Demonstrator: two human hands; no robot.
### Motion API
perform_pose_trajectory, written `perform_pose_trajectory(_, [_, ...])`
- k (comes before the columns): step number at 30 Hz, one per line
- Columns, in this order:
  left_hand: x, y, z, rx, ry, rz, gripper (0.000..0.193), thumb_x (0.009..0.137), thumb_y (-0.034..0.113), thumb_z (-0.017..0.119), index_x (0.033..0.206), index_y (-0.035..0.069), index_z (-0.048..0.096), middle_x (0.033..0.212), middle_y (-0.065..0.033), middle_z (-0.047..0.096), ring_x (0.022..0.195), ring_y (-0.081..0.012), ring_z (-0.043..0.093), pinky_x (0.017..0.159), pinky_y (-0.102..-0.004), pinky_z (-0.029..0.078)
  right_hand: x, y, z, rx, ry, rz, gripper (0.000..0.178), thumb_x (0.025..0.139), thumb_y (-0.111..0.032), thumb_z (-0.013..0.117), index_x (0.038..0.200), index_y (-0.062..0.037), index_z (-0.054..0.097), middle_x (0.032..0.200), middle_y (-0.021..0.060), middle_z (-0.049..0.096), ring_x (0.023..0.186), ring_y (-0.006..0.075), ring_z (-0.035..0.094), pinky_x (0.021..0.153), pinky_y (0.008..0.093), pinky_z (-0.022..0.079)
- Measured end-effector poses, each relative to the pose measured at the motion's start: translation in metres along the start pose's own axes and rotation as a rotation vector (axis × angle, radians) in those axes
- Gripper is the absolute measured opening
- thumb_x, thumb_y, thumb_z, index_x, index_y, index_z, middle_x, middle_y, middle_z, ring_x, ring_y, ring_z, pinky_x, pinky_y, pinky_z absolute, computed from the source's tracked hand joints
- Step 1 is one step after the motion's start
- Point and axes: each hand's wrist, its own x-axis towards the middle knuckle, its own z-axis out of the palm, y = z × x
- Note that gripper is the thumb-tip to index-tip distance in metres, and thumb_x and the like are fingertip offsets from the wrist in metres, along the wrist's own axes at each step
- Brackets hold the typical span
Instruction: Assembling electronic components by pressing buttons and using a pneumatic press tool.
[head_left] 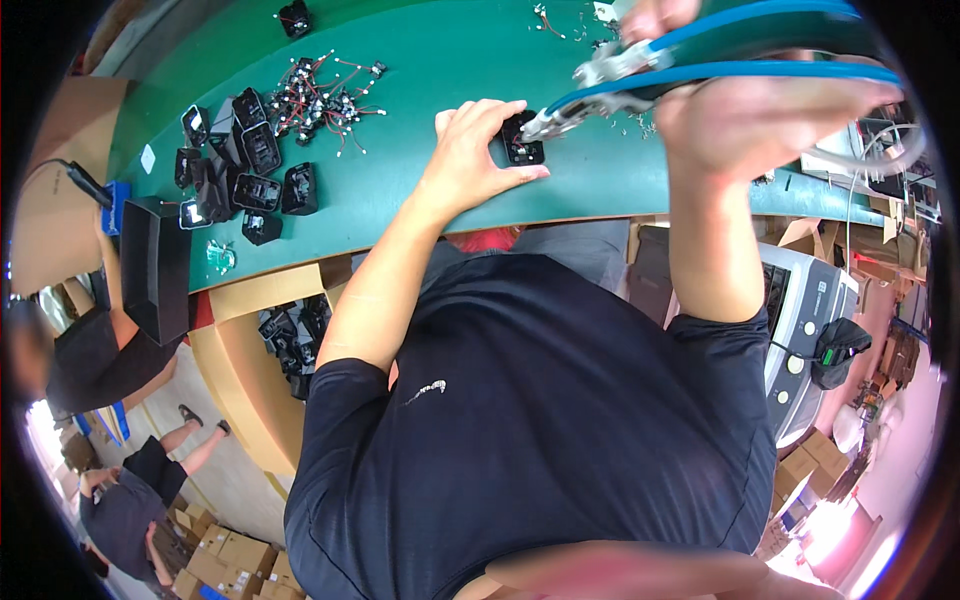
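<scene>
My left hand [468,150] rests on the green table [420,60] and pinches a small black socket part [523,141] between thumb and fingers. My right hand [757,112] grips blue-handled pliers [700,72]. The pliers' metal jaws [560,118] reach down to the right edge of the socket part and touch it. A few small loose metal bits lie on the table just beyond the pliers.
A heap of black socket housings [240,175] and a tangle of red-and-white wired parts [322,95] lie at the table's left. A black box [155,265] stands at its edge. A cardboard bin of black parts [292,340] sits below. A grey machine [805,330] is on the right. Other people work at the lower left [125,500].
</scene>
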Motion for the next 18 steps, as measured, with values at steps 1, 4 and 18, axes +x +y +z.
perform_pose_trajectory(1, [0.000, 0.000, -0.001, 0.017, 0.015, 0.023, 0.077, 0.066, 0.046, 0.094, 0.127, 0.009, 0.066, 0.113, -0.0079, 0.066, 0.111, -0.0283, 0.061, 0.103, -0.0429, 0.037, 0.006, -0.009, 0.014, 0.001, 0.002, 0.007, 0.093, 0.099, -0.080, 0.017, 0.115, 0.0046, 0.053, 0.073, 0.0136, 0.060, 0.050, 0.0148, 0.060, 0.041, 0.0236, 0.053])
perform_pose_trajectory(4, [0.001, 0.000, 0.000, 0.010, -0.002, 0.012, 0.074, 0.065, 0.046, 0.095, 0.123, 0.009, 0.066, 0.111, -0.0076, 0.066, 0.111, -0.0281, 0.060, 0.102, -0.0421, 0.037, 0.006, -0.011, 0.038, 0.006, 0.269, -0.034, 0.091, 0.100, -0.078, 0.011, 0.110, 0.0034, 0.052, 0.081, 0.0129, 0.062, 0.050, 0.0142, 0.059, 0.040, 0.0240, 0.054])
perform_pose_trajectory(18, [-0.001, 0.004, -0.002, 0.024, -0.031, -0.008, 0.081, 0.063, 0.048, 0.094, 0.126, 0.006, 0.065, 0.117, -0.0077, 0.066, 0.111, -0.0263, 0.060, 0.100, -0.0405, 0.037, -0.028, -0.003, 0.037, 0.286, 0.385, 0.578, 0.107, 0.088, -0.093, 0.021, 0.112, 0.0044, 0.057, 0.068, 0.0077, 0.056, 0.056, 0.0187, 0.055, 0.052, 0.0296, 0.046])
